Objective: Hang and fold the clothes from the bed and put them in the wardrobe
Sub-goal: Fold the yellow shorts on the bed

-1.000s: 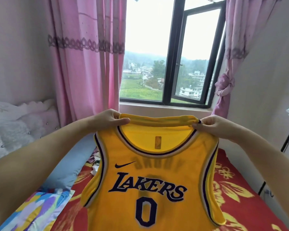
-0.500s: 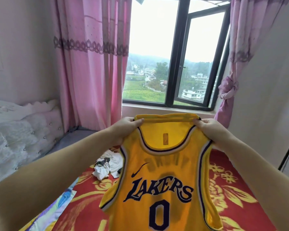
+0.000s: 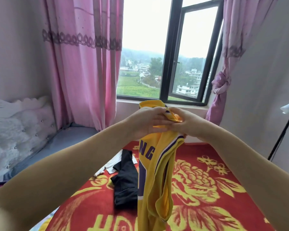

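Yellow jersey (image 3: 154, 172) hangs folded lengthwise over the red bed cover (image 3: 207, 189), its shoulders pinched together between your left hand (image 3: 147, 121) and right hand (image 3: 188, 122). You appear mid-fold; next, lay it down and fold it across.

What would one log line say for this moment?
step: fold jersey lengthwise | left hand: grips yellow jersey | right hand: grips jersey | black garment: on bed
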Motion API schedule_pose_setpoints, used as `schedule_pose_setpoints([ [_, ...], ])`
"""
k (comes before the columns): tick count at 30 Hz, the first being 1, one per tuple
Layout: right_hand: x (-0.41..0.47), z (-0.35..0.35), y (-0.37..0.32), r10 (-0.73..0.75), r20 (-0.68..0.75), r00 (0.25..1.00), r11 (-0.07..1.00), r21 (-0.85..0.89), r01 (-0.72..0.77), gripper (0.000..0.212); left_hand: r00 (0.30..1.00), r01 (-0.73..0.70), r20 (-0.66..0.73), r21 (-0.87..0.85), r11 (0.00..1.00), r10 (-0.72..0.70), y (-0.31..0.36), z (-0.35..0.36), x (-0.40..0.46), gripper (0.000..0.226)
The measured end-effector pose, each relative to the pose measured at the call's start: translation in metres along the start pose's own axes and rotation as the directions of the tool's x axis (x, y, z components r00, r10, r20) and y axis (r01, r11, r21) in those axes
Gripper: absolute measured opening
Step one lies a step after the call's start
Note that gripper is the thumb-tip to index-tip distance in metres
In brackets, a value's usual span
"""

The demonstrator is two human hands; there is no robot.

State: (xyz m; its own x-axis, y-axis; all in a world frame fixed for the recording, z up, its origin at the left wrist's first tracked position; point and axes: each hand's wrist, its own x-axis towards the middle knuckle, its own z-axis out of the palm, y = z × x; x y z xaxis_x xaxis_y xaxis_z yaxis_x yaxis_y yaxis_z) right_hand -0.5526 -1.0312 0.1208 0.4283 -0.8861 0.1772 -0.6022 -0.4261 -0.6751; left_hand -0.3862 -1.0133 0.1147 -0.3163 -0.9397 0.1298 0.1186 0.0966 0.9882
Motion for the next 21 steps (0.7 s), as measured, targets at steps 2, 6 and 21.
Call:
schedule_pose_setpoints([
  [2, -0.002, -0.009, 0.0, -0.058, -0.034, 0.998, 0.996, 0.06, 0.06, 0.044, 0.955, -0.231, -0.055, 0.475, 0.849, 0.291, -0.003, -0.011, -0.002, 0.018],
  [6, -0.017, -0.033, -0.011, -0.178, 0.081, 0.981, 0.975, 0.148, 0.164, 0.048, 0.715, -0.287, 0.192, 0.957, 0.032, 0.673, 0.007, -0.028, 0.0, 0.087],
  [21, -0.002, -0.041, 0.105, 0.149, 0.066, 0.987, 0.976, -0.17, -0.136, 0.008, 0.959, -0.257, 0.264, 0.963, 0.077, -0.105, -0.005, -0.007, 0.088, 0.019],
])
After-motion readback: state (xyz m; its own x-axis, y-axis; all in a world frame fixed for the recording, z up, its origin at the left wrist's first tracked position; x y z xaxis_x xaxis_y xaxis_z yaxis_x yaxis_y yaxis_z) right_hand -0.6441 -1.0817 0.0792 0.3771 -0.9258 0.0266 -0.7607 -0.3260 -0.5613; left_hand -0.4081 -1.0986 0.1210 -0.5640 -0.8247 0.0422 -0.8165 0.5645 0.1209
